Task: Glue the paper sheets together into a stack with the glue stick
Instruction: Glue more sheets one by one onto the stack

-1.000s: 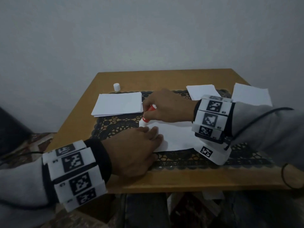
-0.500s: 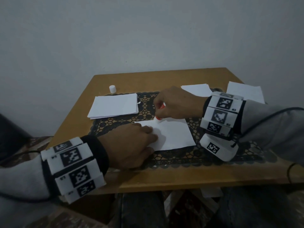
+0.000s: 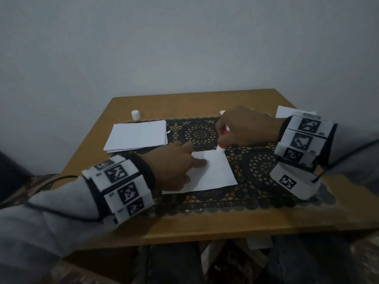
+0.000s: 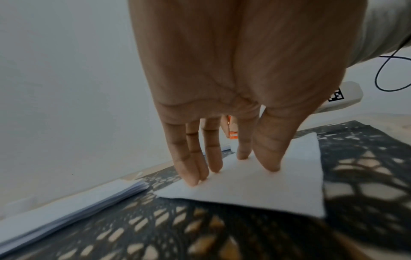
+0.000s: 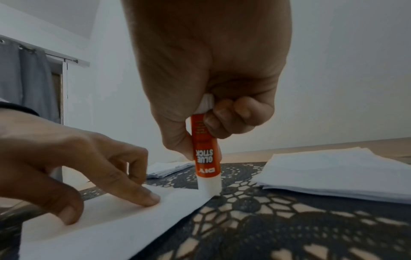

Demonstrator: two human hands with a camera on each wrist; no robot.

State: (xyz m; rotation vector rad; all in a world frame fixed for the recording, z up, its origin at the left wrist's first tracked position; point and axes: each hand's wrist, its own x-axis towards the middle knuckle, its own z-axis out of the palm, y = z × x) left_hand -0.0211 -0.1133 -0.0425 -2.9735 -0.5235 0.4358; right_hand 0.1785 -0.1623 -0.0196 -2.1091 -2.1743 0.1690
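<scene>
A single white paper sheet [image 3: 213,173] [image 4: 255,184] [image 5: 106,228] lies on the black lace mat in the middle of the table. My left hand [image 3: 176,167] [image 4: 224,168] presses its left part flat with straight fingertips [image 5: 149,198]. My right hand [image 3: 242,128] [image 5: 200,140] grips an orange-and-white glue stick [image 3: 223,143] [image 5: 205,158] upright, its white tip touching the sheet's far right corner. A stack of white sheets [image 3: 137,135] [image 4: 55,216] lies at the left of the mat.
The white glue cap [image 3: 135,115] stands on the wooden table [image 3: 205,228] behind the left stack. More white paper [image 3: 287,111] [image 5: 340,170] lies behind my right wrist. The black lace mat [image 3: 256,167] covers the table's middle. A wall is just behind the table.
The glue stick has travelled right along the sheet's far edge, from its left corner to its right corner. My left hand has stayed pressing on the sheet.
</scene>
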